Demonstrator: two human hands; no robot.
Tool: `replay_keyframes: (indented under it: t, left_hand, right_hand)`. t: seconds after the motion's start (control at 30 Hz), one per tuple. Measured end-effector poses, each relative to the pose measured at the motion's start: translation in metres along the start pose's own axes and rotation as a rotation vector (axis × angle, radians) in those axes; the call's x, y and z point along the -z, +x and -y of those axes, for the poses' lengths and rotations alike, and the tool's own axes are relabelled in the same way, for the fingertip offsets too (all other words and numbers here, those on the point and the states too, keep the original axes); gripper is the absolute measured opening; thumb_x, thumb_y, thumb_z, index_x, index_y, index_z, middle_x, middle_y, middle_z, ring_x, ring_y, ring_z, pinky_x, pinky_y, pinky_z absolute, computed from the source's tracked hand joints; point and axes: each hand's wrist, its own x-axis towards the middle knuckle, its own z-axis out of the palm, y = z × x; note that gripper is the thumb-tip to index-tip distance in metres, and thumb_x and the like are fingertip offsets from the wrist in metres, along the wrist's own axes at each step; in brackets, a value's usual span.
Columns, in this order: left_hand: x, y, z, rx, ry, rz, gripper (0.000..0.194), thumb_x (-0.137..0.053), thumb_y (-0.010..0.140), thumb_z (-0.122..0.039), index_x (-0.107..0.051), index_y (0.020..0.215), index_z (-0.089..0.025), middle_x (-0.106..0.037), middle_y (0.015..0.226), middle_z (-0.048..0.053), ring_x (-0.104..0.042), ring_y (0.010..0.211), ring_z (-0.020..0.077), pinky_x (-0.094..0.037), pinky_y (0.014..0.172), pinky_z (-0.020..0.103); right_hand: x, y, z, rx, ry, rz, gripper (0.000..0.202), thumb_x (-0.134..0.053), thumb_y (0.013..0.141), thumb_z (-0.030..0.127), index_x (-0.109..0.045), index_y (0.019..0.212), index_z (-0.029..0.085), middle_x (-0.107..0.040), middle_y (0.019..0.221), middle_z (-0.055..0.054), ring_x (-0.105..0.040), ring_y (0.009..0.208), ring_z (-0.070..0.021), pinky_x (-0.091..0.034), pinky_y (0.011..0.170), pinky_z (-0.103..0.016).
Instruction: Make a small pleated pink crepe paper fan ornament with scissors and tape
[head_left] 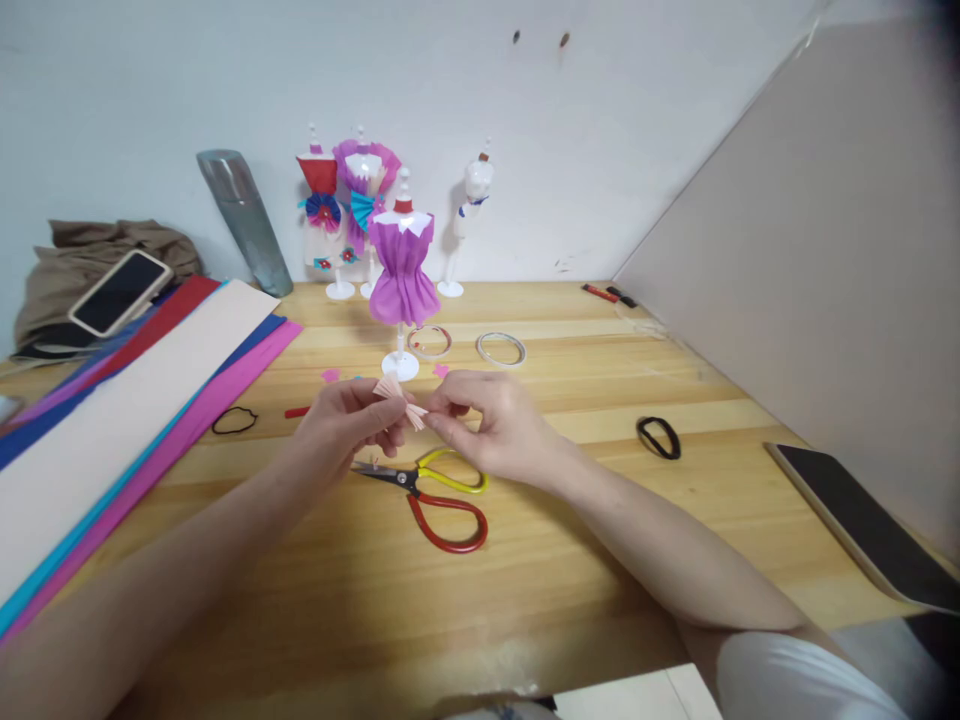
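A small pleated pale-pink paper bow (391,388) is pinched in my left hand (352,415), its folds fanning out above the thumb. My right hand (491,420) closes thumb and fingertips at the bow's right side, on its narrow edge or something thin there. Just below both hands lie scissors (405,478) with one yellow and one red handle, blades pointing left. Behind the hands stands a small white dress form (400,364) wearing a gathered purple crepe-paper dress (403,270). Part of a red stick-like item (297,412) shows beside my left hand.
Dressed mini forms (322,215) and a barer one (478,180) stand by the wall. Two tape rolls (501,349) lie behind my hands. Coloured paper sheets (135,400), a phone (120,292) and a leaning bottle (247,225) are left; a black hair tie (658,438) and tablet-like device (862,520) right.
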Motion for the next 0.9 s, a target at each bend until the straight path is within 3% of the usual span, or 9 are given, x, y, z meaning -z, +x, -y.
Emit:
replay_keyframes:
  t: [0.17,0.33,0.5,0.67,0.9]
  left_hand:
    - [0.002,0.005,0.004,-0.029,0.154,-0.02,0.019,-0.076,0.07,-0.033,-0.072,0.073,-0.014,-0.062,0.054,0.001,-0.054,0.05,0.0109,-0.046,0.048,0.022]
    - [0.006,0.011,0.009,0.016,0.262,0.068,0.02,-0.075,0.067,-0.033,-0.069,0.065,-0.014,-0.06,0.05,0.001,-0.053,0.047,0.0105,-0.043,0.046,0.021]
    - [0.006,0.01,0.013,0.071,0.301,0.122,0.02,-0.074,0.065,-0.03,-0.063,0.058,-0.015,-0.057,0.047,0.0,-0.05,0.045,0.0092,-0.038,0.045,0.02]
    - [0.005,0.008,0.013,0.106,0.288,0.166,0.017,-0.074,0.064,-0.027,-0.063,0.058,-0.016,-0.057,0.048,0.0,-0.049,0.045,0.0094,-0.038,0.045,0.021]
    - [0.005,0.008,0.005,0.107,0.305,0.18,0.014,-0.073,0.064,-0.027,-0.066,0.059,-0.015,-0.058,0.048,0.0,-0.05,0.044,0.0095,-0.038,0.045,0.021]
  right_hand:
    - [0.0,-0.001,0.0,-0.023,-0.017,0.001,0.018,-0.054,0.083,0.016,-0.056,0.065,0.016,-0.056,0.06,0.0,-0.046,0.057,-0.0102,-0.034,0.056,-0.024]
    - [0.001,0.0,0.001,-0.013,0.024,-0.042,0.015,-0.053,0.074,0.008,-0.053,0.062,0.017,-0.056,0.06,0.001,-0.048,0.058,-0.0103,-0.037,0.058,-0.024]
    - [-0.003,-0.002,0.002,-0.095,0.083,-0.012,0.013,-0.053,0.072,0.008,-0.056,0.063,0.017,-0.058,0.061,0.001,-0.05,0.057,-0.0097,-0.037,0.056,-0.023]
    - [-0.005,-0.002,0.001,-0.103,0.131,0.047,0.012,-0.053,0.072,0.008,-0.058,0.067,0.016,-0.059,0.063,0.001,-0.051,0.058,-0.0095,-0.038,0.056,-0.022]
    - [0.011,0.003,0.002,-0.116,0.254,0.105,0.01,-0.055,0.079,0.013,-0.062,0.072,0.016,-0.061,0.065,0.001,-0.053,0.06,-0.01,-0.042,0.056,-0.022]
